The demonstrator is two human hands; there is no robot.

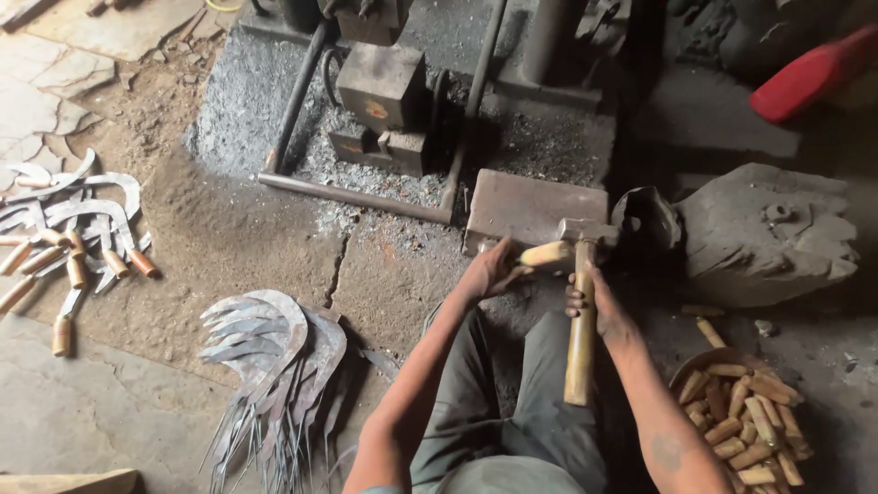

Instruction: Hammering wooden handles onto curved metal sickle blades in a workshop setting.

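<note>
Now the left hand point(489, 272) is closed around a short wooden handle point(546, 253), pinning it at the near edge of the steel anvil block point(535, 209). Right hand point(599, 306) wrapped tight round the hammer point(583, 293), its head resting right at the handle's far end. Bowl of wooden handles point(745, 416) near right, bare sickle blades point(265, 352) near left, finished sickles point(73, 233) far left.
</note>
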